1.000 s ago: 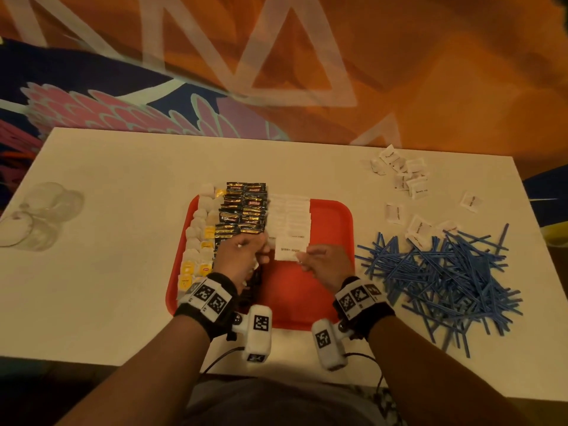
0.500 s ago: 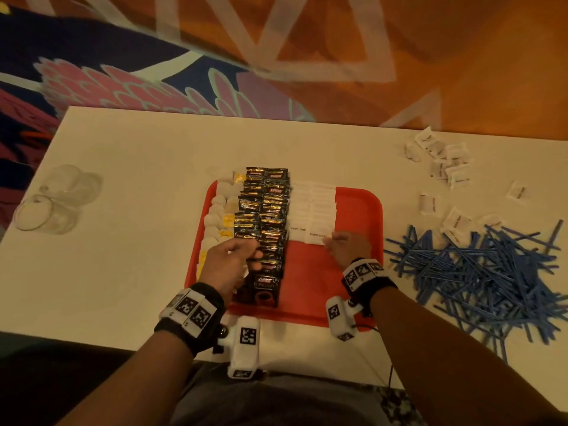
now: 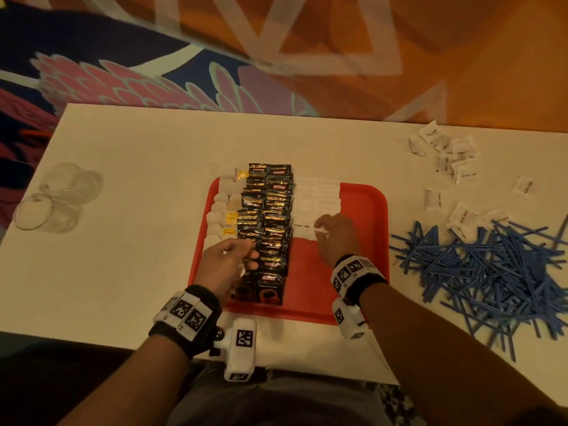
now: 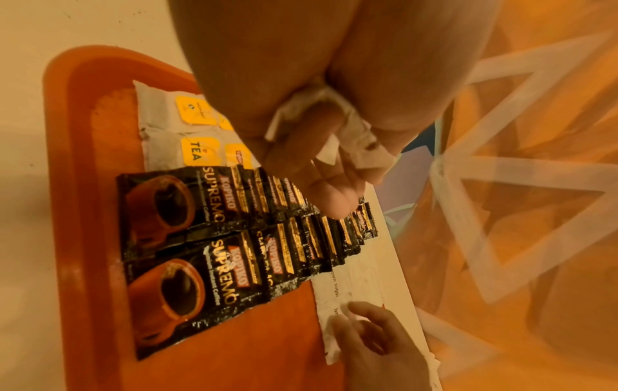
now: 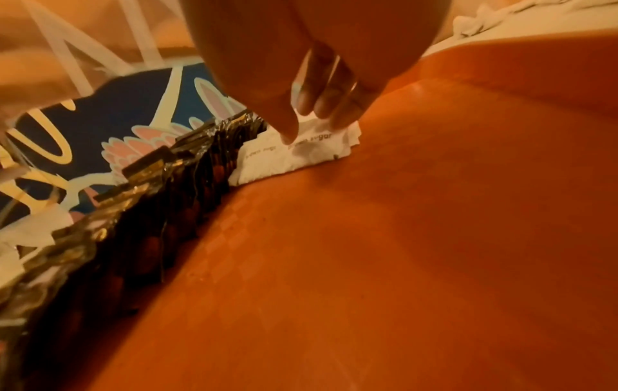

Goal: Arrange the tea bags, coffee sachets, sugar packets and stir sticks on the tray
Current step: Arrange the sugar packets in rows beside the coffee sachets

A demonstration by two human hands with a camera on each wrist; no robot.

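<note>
Left hand (image 3: pixel 229 261) curled over the near left part of the red tray (image 3: pixel 362 290), gripping crumpled white packets (image 4: pixel 351 132) between thumb and fingers, hovering above the tea bags and the black sachets. Far left on the white bench (image 3: pixel 138 241), clear plastic cups (image 3: pixel 52 201) lying on their sides. On the tray, leftmost, a column of white tea bags (image 3: pixel 219 207) with yellow tags, some tags reading TEA in the left wrist view. Just beside them, two overlapping columns of black and gold coffee sachets (image 3: pixel 270 222), running from the far rim toward the near rim, the nearest ones showing a printed coffee cup. Next to those, overlapping white sugar packets (image 3: pixel 316 198) in rows over the far half of the tray, print on the nearest one reading brown sugar. Right hand (image 3: pixel 336 238) low over the near edge of that row, fingers bent with thumb and fingertips (image 5: pixel 291 132) pressing down on the nearest sugar packet, not lifting it. Bare red tray floor near and right of the right hand. Right of the tray, on the bench, a tangled heap of blue stir sticks (image 3: pixel 491 272). Beyond the heap, toward the far right corner, loose white packets (image 3: pixel 451 158) scattered singly and in a small cluster
</note>
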